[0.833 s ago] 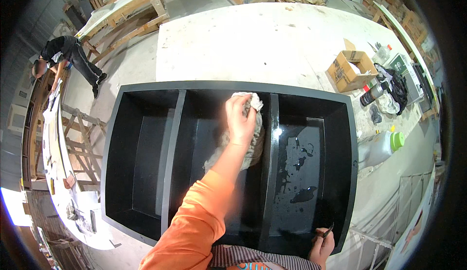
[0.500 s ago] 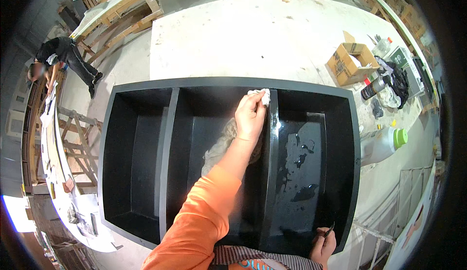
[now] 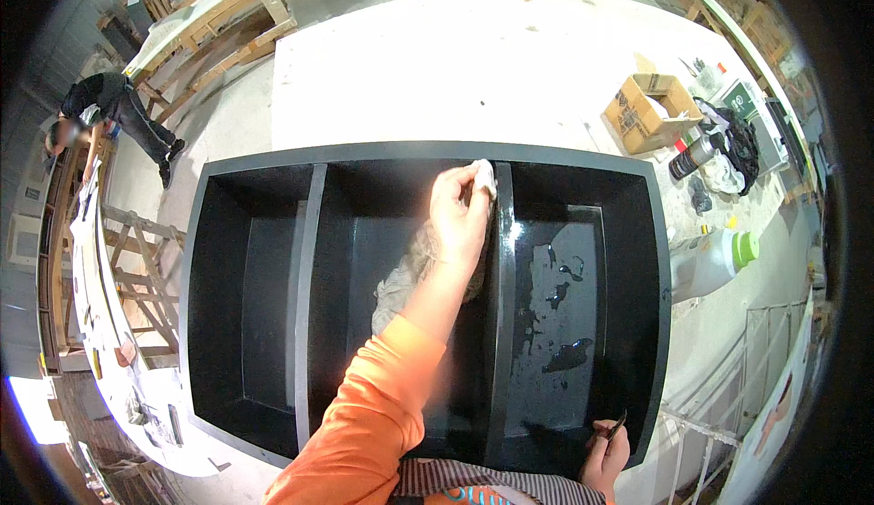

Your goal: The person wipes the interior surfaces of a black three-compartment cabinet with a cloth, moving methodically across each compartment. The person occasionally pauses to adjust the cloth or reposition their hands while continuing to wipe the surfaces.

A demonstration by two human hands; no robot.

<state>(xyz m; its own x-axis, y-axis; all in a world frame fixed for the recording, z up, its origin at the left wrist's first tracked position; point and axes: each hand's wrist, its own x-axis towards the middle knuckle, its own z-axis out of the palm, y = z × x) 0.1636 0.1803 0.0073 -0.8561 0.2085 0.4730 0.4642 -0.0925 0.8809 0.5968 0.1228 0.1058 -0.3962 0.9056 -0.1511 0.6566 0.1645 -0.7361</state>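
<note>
Before me stands a black open box (image 3: 312,314) with three compartments. My left hand (image 3: 460,218) reaches over the middle compartment, its fingers pinched round a white cloth (image 3: 485,179). The cloth is against the far end of the right divider (image 3: 502,323), on its left side. Below my left arm a crumpled greyish cloth (image 3: 401,277) lies in the middle compartment, partly hidden. The right compartment's floor carries wet patches (image 3: 569,356). By the near right corner, my right hand (image 3: 607,458) is closed on a thin dark pointed tool (image 3: 619,425), whose kind I cannot make out.
The box rests on a large white table (image 3: 382,77). To its right are a white jug with a green cap (image 3: 710,264), a cardboard box (image 3: 651,118), a spray can (image 3: 692,156) and black plastic (image 3: 742,155). At far left a person (image 3: 114,109) bends over another bench.
My left hand and the white cloth have shifted slightly left, from the divider's top toward its left side. My right hand stays near the corner. The whole view has shifted slightly.
</note>
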